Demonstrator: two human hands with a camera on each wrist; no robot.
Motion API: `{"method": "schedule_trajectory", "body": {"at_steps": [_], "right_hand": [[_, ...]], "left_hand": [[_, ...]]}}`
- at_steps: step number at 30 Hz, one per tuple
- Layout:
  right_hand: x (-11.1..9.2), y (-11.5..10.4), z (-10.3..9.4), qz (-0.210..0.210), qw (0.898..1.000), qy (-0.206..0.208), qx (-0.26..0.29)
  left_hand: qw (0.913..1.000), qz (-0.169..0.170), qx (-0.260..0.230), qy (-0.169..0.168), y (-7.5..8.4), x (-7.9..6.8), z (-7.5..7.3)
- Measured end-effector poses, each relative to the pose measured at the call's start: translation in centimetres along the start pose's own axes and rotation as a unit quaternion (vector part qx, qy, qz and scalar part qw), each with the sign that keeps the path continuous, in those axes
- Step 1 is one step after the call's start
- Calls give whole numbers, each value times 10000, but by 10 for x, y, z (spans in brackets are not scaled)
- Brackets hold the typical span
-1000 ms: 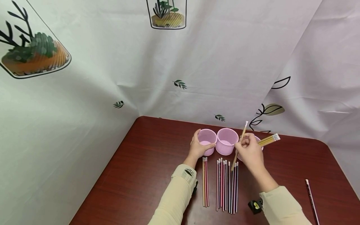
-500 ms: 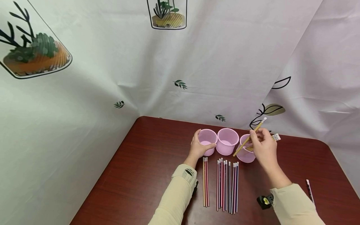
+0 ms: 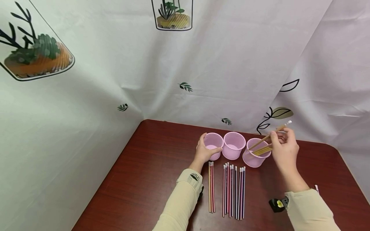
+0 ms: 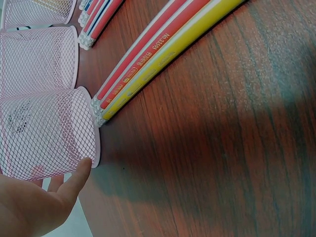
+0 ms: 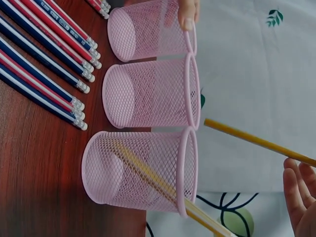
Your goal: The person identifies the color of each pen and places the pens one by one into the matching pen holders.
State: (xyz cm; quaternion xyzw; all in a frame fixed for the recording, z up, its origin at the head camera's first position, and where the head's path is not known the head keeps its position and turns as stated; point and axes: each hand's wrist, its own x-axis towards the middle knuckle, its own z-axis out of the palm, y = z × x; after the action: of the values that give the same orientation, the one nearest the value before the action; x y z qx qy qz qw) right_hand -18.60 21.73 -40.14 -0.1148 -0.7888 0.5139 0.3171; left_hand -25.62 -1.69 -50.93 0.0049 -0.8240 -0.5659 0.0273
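Observation:
Three pink mesh pencil cups stand side by side at the back of the table. My left hand (image 3: 204, 152) grips the left cup (image 4: 44, 133), thumb at its rim and fingers round the far side. The middle cup (image 3: 232, 152) touches its neighbours closely in the right wrist view. Inside the right cup (image 3: 252, 160) lean several yellow pencils (image 5: 205, 219), eraser ends up. My right hand (image 3: 286, 148) pinches another yellow pencil (image 5: 247, 137) near its eraser end, tilted, its lower end over the right cup's opening and apart from the rim in the right wrist view.
In front of the cups lie a small group of red and yellow pencils (image 3: 211, 187) and a longer row of red and blue striped pencils (image 3: 229, 191). A lone pencil (image 3: 316, 188) lies at the right, mostly behind the sleeve. A printed cloth (image 3: 231, 80) hangs behind the table.
My right hand has moved right with the yellow pencil, from over the striped row to above the right cup, tilting the pencil further over. My left hand stays on the left cup.

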Motion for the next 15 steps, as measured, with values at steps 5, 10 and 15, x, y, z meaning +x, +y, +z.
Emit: {"method": "schedule_trajectory", "body": {"at_steps": [5,10,15], "right_hand": [[3,4,-4,237,9996,177,14],[4,12,-8,345,9988,305,-162],[2,22,-10,661,9974,275,125]], "left_hand": [[10000,-8,5,-2,0,0,0],[10000,3,-17,-10,1,-1,-1],[10000,-16,7,-1,1,-1,-1]]}}
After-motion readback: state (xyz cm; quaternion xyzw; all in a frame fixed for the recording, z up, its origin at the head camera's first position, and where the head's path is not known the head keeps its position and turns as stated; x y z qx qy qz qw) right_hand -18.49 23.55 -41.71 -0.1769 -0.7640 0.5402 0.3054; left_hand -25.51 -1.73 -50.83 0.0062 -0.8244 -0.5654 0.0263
